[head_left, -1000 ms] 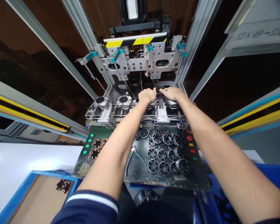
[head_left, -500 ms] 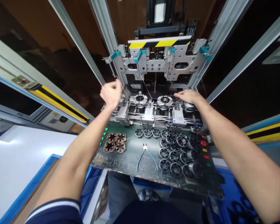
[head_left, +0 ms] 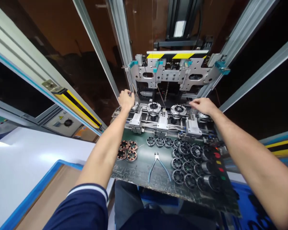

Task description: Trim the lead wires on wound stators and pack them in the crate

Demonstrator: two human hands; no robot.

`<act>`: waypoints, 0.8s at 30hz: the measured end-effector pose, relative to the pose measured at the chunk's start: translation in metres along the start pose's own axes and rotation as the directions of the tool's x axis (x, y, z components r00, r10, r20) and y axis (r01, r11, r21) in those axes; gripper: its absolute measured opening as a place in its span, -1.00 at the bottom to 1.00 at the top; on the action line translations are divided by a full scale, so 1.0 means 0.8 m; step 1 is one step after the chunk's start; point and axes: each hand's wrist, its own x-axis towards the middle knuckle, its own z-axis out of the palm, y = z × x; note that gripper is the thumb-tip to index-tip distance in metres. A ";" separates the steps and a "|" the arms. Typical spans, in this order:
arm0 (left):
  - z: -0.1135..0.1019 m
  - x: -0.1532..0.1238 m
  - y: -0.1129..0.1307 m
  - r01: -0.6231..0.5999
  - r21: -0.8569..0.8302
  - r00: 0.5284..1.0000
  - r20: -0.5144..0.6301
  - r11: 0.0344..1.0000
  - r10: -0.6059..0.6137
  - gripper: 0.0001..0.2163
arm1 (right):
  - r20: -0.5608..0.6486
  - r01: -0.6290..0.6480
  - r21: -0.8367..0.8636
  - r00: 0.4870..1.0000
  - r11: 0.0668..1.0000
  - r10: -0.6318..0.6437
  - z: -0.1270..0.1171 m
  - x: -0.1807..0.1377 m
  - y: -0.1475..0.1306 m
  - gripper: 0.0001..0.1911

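My left hand [head_left: 126, 99] is closed at the far-left station [head_left: 135, 107] of the winding machine, fingers pinched near a thin copper wire. My right hand [head_left: 203, 105] lies with its fingers curled over the far-right station [head_left: 202, 116]; what it holds, if anything, is hidden. Two metal stations with black stator cores, one [head_left: 154, 108] and another [head_left: 179, 110], sit uncovered between my hands. On the green panel [head_left: 141, 171] below lie copper-wound stators [head_left: 126, 150] at the left and several bare black stator cores [head_left: 187, 159] at the right.
Blue-handled cutters [head_left: 158, 166] lie on the panel's middle. Coloured buttons [head_left: 218, 163] run down its right edge. The machine head with a yellow-black bar [head_left: 177, 55] hangs behind. Yellow light-curtain bars [head_left: 74, 103] flank the opening. A blue tray [head_left: 38, 191] sits at the lower left.
My left hand went from the middle stations out to the far-left station. My right hand shifted to the far-right station. The view swung left.
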 end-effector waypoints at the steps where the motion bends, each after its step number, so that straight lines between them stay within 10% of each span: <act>1: -0.009 -0.006 0.005 -0.005 -0.021 0.997 -0.071 1.000 0.004 -0.57 | -0.070 0.039 0.009 0.997 0.999 -0.038 -0.005 -0.015 -0.012 -0.50; 4: -0.021 -0.016 0.040 -0.125 -0.097 0.985 -0.128 0.987 0.112 -0.52 | -0.172 0.153 0.015 0.974 0.988 -0.148 -0.012 -0.047 -0.058 -0.49; 8: 0.007 -0.022 0.113 -0.267 -0.142 0.942 0.171 0.953 0.289 -0.66 | -0.042 0.247 0.058 0.969 0.967 -0.245 0.002 -0.019 -0.125 -0.60; 16: 0.075 -0.047 0.152 -0.199 -0.194 0.915 0.314 0.961 0.253 -0.64 | 0.179 0.047 0.025 0.983 0.999 -0.050 0.054 0.048 -0.165 -0.57; 21: 0.014 -0.080 0.143 -0.225 -0.319 0.965 0.056 0.921 0.255 -0.70 | 0.057 0.108 0.128 0.992 0.986 -0.116 0.024 0.006 -0.182 -0.57; 24: -0.049 -0.135 0.064 -0.180 -0.382 0.984 -0.073 0.906 0.165 -0.59 | -0.109 0.189 0.257 0.980 0.948 -0.166 -0.020 -0.075 -0.162 -0.56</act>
